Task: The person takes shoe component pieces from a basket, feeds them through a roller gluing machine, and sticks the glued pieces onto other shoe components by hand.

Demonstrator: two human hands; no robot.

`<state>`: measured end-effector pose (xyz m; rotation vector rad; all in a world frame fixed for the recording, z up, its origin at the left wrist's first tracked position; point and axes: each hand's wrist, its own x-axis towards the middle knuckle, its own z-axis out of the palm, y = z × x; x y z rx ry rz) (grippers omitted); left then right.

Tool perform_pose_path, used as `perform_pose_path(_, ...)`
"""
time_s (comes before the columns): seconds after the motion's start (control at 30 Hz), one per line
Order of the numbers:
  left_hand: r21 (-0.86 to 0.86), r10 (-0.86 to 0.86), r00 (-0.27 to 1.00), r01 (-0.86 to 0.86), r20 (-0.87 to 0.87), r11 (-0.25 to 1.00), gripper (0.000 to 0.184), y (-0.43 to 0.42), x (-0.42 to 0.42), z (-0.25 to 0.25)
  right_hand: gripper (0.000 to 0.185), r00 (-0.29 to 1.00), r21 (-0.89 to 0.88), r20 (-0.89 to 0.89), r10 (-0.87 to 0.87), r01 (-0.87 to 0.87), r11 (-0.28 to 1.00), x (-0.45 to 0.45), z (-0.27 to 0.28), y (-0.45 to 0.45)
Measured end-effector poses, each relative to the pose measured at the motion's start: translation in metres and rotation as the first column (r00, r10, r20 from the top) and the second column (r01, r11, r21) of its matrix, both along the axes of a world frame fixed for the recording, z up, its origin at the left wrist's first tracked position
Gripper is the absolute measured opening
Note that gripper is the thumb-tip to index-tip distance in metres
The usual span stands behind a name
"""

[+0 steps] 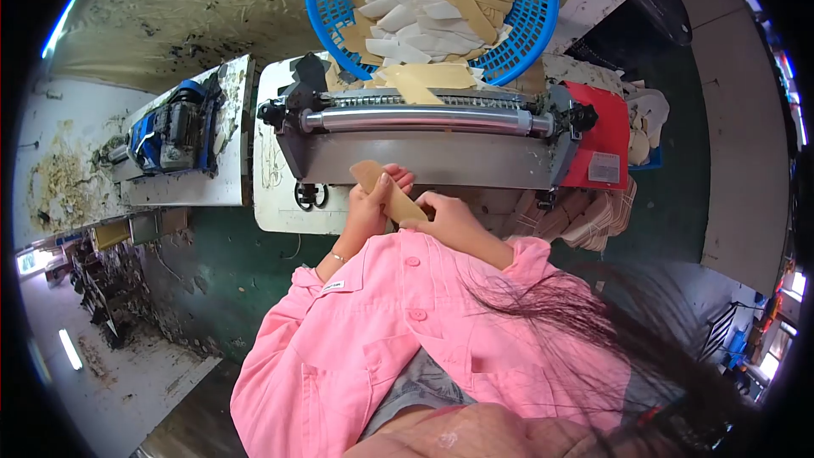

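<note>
A flat tan piece with a rounded end (392,195), shaped like a shoe insole, slants between my hands just in front of my chest. My left hand (370,208) grips its upper part, with the thumb lying across the face. At its lower end, my right hand (443,219) has its fingers closed around the edge. Just beyond my hands stands a roller machine (424,157) with a shiny metal roller (415,120). Another tan piece (415,85) lies over the back of the machine, behind the roller.
A blue basket (312,2) of tan and white cut pieces sits behind the machine. To the left, a motor (178,131) rests on a stained white table. A red panel (598,136) covers the machine's right end. Black loops (310,196) hang at its front left.
</note>
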<state>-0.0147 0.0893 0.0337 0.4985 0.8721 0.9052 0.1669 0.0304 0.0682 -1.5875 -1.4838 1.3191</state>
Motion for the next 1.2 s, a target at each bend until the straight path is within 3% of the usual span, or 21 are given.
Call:
perform_pose_path(0.03,-0.013,0.018,1.000,-0.017,0.024,1.000,0.039,0.002,0.003,-0.001,0.036,0.999,-0.089,0.034,0.030,-0.027,0.996,-0.003,-0.007,0.000)
perform_pose_path(0.23,-0.071,-0.052,0.998,0.049,-0.041,0.996,0.043,0.003,0.009,0.008,0.032,0.993,-0.052,0.082,-0.084,0.089,0.995,-0.010,-0.014,-0.012)
perform_pose_path(0.33,-0.118,-0.022,0.996,0.032,0.087,0.992,0.042,0.002,0.008,0.023,0.028,0.988,-0.039,0.081,-0.133,0.136,0.990,-0.005,-0.005,-0.012)
perform_pose_path(0.43,-0.120,0.011,0.991,0.005,0.131,0.993,0.041,-0.003,0.003,0.024,0.023,0.979,0.101,0.122,-0.164,0.152,0.983,-0.001,-0.005,-0.011)
perform_pose_path(0.53,-0.024,-0.026,1.000,0.026,0.000,0.999,0.036,-0.001,0.003,0.020,0.018,0.977,0.324,0.158,-0.141,0.083,0.942,-0.005,-0.015,-0.014)
perform_pose_path(0.63,-0.031,0.016,0.996,-0.018,-0.088,0.999,0.030,0.001,0.004,0.022,0.018,0.969,0.343,0.040,-0.244,0.216,0.914,-0.015,-0.021,-0.018)
perform_pose_path(0.73,-0.127,0.072,0.989,-0.088,-0.126,0.988,0.026,0.000,0.005,0.014,0.020,0.960,0.535,0.145,-0.238,0.126,0.836,-0.017,-0.012,-0.018)
perform_pose_path(0.83,-0.141,0.055,0.991,-0.073,-0.126,0.987,0.023,0.000,0.002,0.016,0.020,0.968,0.188,-0.026,-0.251,0.251,0.949,-0.021,-0.006,-0.021)
perform_pose_path(1.03,-0.103,0.085,0.981,-0.104,-0.175,0.989,0.026,-0.007,0.008,0.017,0.014,0.925,0.176,-0.111,-0.364,0.378,0.909,-0.020,-0.027,-0.022)
perform_pose_path(1.13,-0.176,0.101,0.958,-0.152,-0.270,0.972,0.028,-0.008,0.007,0.013,0.013,0.917,0.189,-0.099,-0.386,0.398,0.897,-0.021,-0.018,-0.022)
perform_pose_path(1.2,-0.172,0.106,0.965,-0.150,-0.240,0.974,0.030,-0.009,0.006,0.012,0.015,0.922,0.129,-0.119,-0.369,0.383,0.915,-0.020,-0.021,-0.022)
